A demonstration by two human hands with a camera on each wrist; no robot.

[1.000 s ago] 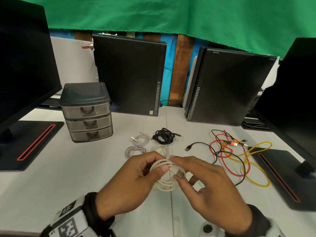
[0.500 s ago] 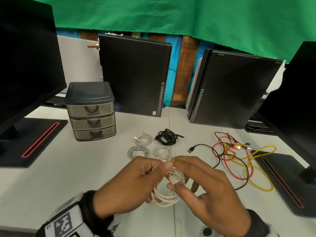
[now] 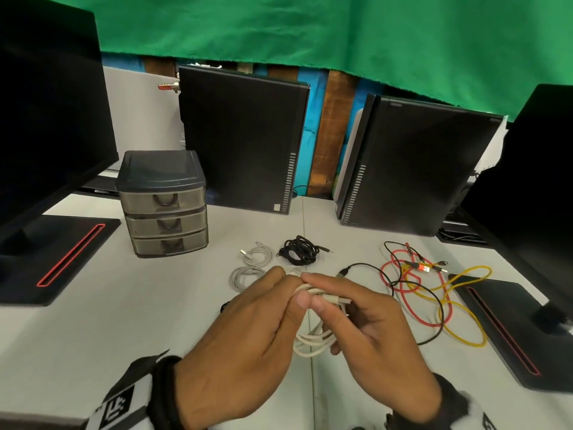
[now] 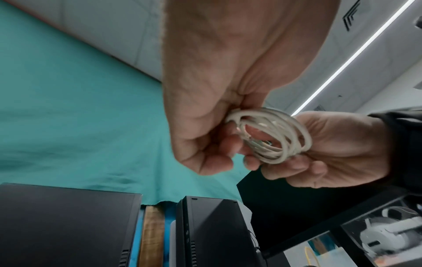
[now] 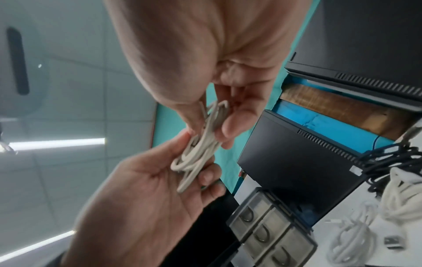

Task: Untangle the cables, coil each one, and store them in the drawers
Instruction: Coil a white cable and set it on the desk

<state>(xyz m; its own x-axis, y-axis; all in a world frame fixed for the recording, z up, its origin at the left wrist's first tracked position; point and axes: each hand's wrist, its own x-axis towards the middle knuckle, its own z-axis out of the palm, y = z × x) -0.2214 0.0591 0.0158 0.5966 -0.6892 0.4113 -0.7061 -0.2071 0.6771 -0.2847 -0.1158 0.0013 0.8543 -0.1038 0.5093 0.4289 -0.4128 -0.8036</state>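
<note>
The coiled white cable [image 3: 313,342] is held above the table [image 3: 93,330], pinched by left hand [image 3: 248,342] and right hand [image 3: 375,333]; if either pinch is eased, the loops could spring loose.

Even, bright light falls from ceiling light strips [image 4: 356,59], which glare white in both wrist views. Shadows on the table [image 3: 102,330] are faint. The head view bows at its edges. The wrist views smear nearby, and far corners lose focus.
</note>
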